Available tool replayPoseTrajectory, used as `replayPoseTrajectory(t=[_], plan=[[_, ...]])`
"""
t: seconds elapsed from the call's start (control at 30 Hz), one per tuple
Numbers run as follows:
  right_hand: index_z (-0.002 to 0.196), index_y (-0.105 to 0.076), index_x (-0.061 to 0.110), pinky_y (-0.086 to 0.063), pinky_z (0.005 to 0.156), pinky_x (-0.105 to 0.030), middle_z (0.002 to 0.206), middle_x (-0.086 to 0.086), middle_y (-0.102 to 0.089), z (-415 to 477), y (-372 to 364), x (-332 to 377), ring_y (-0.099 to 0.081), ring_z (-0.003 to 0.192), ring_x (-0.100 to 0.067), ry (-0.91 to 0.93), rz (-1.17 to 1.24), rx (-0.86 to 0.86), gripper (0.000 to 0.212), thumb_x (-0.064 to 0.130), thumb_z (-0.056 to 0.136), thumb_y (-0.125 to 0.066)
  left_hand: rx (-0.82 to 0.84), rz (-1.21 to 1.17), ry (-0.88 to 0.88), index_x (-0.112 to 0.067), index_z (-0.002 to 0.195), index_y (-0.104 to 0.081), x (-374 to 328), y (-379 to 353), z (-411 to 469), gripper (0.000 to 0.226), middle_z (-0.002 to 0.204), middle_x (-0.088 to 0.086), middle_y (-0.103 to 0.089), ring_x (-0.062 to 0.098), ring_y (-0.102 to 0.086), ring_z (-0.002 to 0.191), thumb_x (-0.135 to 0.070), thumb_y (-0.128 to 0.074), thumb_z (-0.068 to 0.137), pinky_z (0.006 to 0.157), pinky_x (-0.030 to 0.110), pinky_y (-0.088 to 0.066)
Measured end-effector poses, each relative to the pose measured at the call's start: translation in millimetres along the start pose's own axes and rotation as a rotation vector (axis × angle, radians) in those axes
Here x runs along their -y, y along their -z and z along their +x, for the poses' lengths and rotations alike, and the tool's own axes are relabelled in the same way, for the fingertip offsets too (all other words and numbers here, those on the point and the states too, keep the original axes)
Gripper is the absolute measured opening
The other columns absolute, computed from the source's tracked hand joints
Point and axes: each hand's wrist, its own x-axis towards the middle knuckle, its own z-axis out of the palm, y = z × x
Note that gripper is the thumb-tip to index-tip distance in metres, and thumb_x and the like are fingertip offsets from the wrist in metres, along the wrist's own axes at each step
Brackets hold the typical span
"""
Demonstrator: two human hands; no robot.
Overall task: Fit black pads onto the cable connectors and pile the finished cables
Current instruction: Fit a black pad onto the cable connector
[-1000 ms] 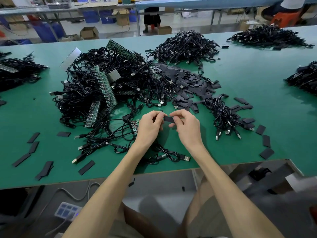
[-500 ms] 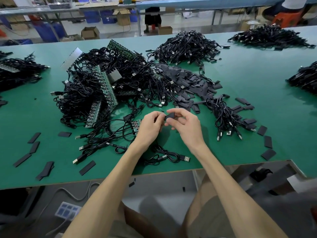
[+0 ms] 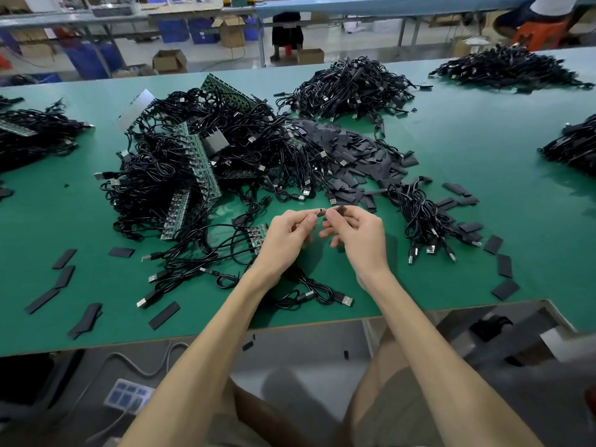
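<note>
table [image 3: 483, 162]: showing plain green
cables [image 3: 154, 188]: showing black (plugs [image 3: 346, 300] glinting silver)
pads [image 3: 348, 146]: looking matte black
circuit boards [image 3: 203, 162]: showing green
crates [image 3: 172, 30]: showing blue
stool [image 3: 538, 33]: showing orange

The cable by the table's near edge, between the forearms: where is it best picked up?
Probably the black housing behind the metal tip of its USB plug, pinched across its width from above. The plug lies flat on the green mat, pointing right and clear of the tangle; it is rigid, while the cord behind it is looped and limp.
</note>
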Motion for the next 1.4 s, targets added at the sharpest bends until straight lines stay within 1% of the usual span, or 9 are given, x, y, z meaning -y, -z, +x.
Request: replayPoseTrajectory(t=[0.07, 0.13, 0.3, 0.53, 0.67, 0.8, 0.97, 1.2, 1.4], plan=[[0.095, -0.073, 0.014, -0.052, 0.054, -0.024, 0.083, -0.004, -0.078, 0.7, 0.0, -1.4, -0.076, 0.073, -0.022, -0.003, 0.027, -0.008, 0.008, 0.02, 0.098, -0.068, -0.005, -0.071, 0.036, -0.019, 0.119, -0.075, 1.2, 2.2, -0.2, 0.023, 0.081, 0.005, -0.064, 0.009, -0.054, 0.066, -0.014, -0.06, 0.102, 0.065, 0.023, -0.046], [0.096, -0.072, 0.012, -0.052, 0.055, -0.025, 0.083, -0.005, -0.077, 1.4, -0.2, -2.4, -0.076, 0.074, -0.023, -0.008, 0.045, -0.008, 0.009, 0.017, 0.099, -0.067, -0.025, -0.127, 0.067, -0.01, 0.12, -0.074, 1.2, 3.3, -0.7, 0.024, 0.092, 0.008, -0.07, 0.007, -0.059, 0.068, -0.007, -0.063, 0.099, 0.067, 0.022, -0.05], [0.097, -0.071, 0.011, -0.053, 0.057, -0.024, 0.08, -0.002, -0.077, 2.4, 1.1, -3.0, -0.075, 0.072, -0.019, -0.006, 0.052, -0.009, 0.009, 0.014, 0.101, -0.064, -0.009, -0.135, 0.073, -0.002, 0.12, -0.072, -0.7, 2.0, -1.5, 0.024, 0.085, 0.011, -0.069, 0.014, -0.059, 0.068, -0.005, -0.063, 0.099, 0.068, 0.027, -0.053], [0.096, -0.071, 0.009, -0.053, 0.056, -0.024, 0.077, -0.002, -0.075, 2.3, 1.4, -2.4, -0.072, 0.068, -0.016, -0.01, 0.063, -0.006, 0.009, 0.013, 0.101, -0.064, 0.007, -0.14, 0.055, -0.013, 0.113, -0.074, 0.8, 1.6, -0.6, 0.021, 0.086, 0.011, -0.065, 0.011, -0.059, 0.063, -0.004, -0.063, 0.098, 0.066, 0.025, -0.053], [0.097, -0.071, 0.007, -0.052, 0.055, -0.023, 0.075, -0.001, -0.074, 1.6, 1.9, -1.9, -0.069, 0.065, -0.013, -0.013, 0.082, 0.003, 0.01, 0.012, 0.101, -0.064, 0.011, -0.134, 0.045, -0.018, 0.109, -0.074, 1.3, 1.8, -1.4, 0.022, 0.076, 0.007, -0.063, 0.01, -0.058, 0.061, -0.003, -0.062, 0.098, 0.066, 0.024, -0.052], [0.096, -0.072, 0.009, -0.052, 0.055, -0.023, 0.075, -0.001, -0.074, 0.8, 1.9, -0.6, -0.068, 0.064, -0.013, -0.005, 0.08, 0.02, 0.009, 0.013, 0.1, -0.065, 0.009, -0.129, 0.044, -0.009, 0.114, -0.073, 0.8, 1.4, -1.3, 0.021, 0.081, 0.009, -0.062, 0.008, -0.058, 0.059, -0.001, -0.062, 0.098, 0.065, 0.022, -0.052], [0.093, -0.072, 0.013, -0.051, 0.054, -0.023, 0.074, 0.0, -0.074, 0.3, 1.7, 0.1, -0.067, 0.064, -0.013, 0.004, 0.061, 0.068, 0.012, 0.011, 0.101, -0.063, -0.006, -0.12, 0.041, -0.004, 0.114, -0.073, 1.6, 1.6, -0.7, 0.021, 0.085, 0.016, -0.062, 0.01, -0.058, 0.061, 0.002, -0.06, 0.098, 0.065, 0.026, -0.053], [0.094, -0.071, 0.012, -0.051, 0.054, -0.024, 0.073, -0.001, -0.073, 0.2, 1.2, -1.3, -0.067, 0.062, -0.014, 0.005, 0.017, 0.084, 0.009, 0.011, 0.1, -0.065, -0.042, -0.114, 0.038, -0.019, 0.099, -0.074, 4.4, 0.3, 1.1, 0.027, 0.074, 0.006, -0.063, 0.008, -0.06, 0.058, 0.004, -0.059, 0.098, 0.062, 0.024, -0.052], [0.096, -0.071, 0.016, -0.053, 0.059, -0.026, 0.077, 0.0, -0.075, 0.2, 0.8, -2.5, -0.07, 0.066, -0.014, 0.042, -0.042, 0.067, 0.008, 0.011, 0.1, -0.065, -0.024, -0.138, 0.045, -0.02, 0.1, -0.074, 4.7, 0.7, 1.6, 0.025, 0.069, 0.0, -0.065, 0.009, -0.059, 0.058, 0.001, -0.06, 0.099, 0.061, 0.023, -0.052]])
